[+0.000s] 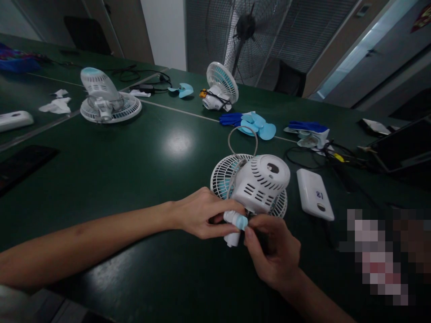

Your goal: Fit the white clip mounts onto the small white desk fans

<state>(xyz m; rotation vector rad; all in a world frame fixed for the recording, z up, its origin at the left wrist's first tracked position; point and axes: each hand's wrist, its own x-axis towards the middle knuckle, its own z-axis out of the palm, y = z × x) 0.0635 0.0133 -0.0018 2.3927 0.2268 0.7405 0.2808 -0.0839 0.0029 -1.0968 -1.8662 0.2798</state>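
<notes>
A small white fan (pixel 259 184) lies grille-down on the green table in front of me, its vented motor housing facing up. At its near end a white joint piece (pixel 231 217) with a light-blue knob (pixel 241 222) sticks out. My left hand (pixel 202 213) is closed around that joint piece, thumb below and forefinger above. From the right, my right hand (pixel 278 251) pinches at the light-blue knob with thumb and forefinger. A thin grey cable loop (pixel 243 128) rises behind the fan. The inside of my right hand's grip is partly hidden.
Light-blue fan blades (pixel 257 125) and blue-and-white gloves (pixel 310 130) lie beyond. A white power bank (pixel 315 194) sits to the right, near black cables. Two more small fans, one upright (pixel 222 85) and one grille-down (pixel 104 96), stand farther off. A phone (pixel 25 166) lies left.
</notes>
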